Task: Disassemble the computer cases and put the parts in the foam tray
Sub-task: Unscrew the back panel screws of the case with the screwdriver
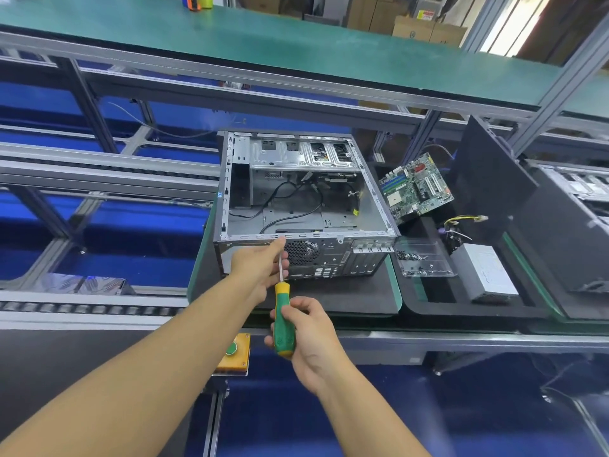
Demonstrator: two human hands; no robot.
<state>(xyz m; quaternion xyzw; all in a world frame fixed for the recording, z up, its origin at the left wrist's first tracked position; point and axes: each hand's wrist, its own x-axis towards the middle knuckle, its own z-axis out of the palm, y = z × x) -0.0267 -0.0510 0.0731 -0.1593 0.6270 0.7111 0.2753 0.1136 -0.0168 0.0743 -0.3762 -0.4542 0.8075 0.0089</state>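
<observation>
Where two bare forearms reach in from the bottom edge, the right hand [306, 331] wraps its curled fingers round the ribbed green-and-yellow plastic handle of a screwdriver [282, 319], held almost upright. Just beyond it, the left hand [260, 265] curls its fingers loosely about the thin steel shaft. Its forefinger stretches up towards the tip, which meets the top rim of the rear panel of the computer case [296, 199]. Left of the right hand, a yellow box with a round green button [234, 352] sits at the bench edge.

The computer case is a boxy shell of bare grey sheet metal, open side upward, on a dark mat. Black cables loop across its floor, a round perforated fan grille marks its rear, and stamped drive bays fill the far end.

Just right of it lies the foam tray [461, 308], black and matte with rectangular cut-outs. In it, a clear plastic dish [425, 262] holds small dark screws and a grey metal power supply [484, 275] rests beside that. Yellow-and-black wires [461, 222] trail behind, and a green motherboard [417, 188] leans tilted at the far end. A flat dark side panel [487, 179] stands on edge beyond the tray.

At far right a second case [576, 186] is partly cut off. Farther back, aluminium rails carry a smooth green shelf [230, 31], with cardboard boxes [412, 28] behind.
</observation>
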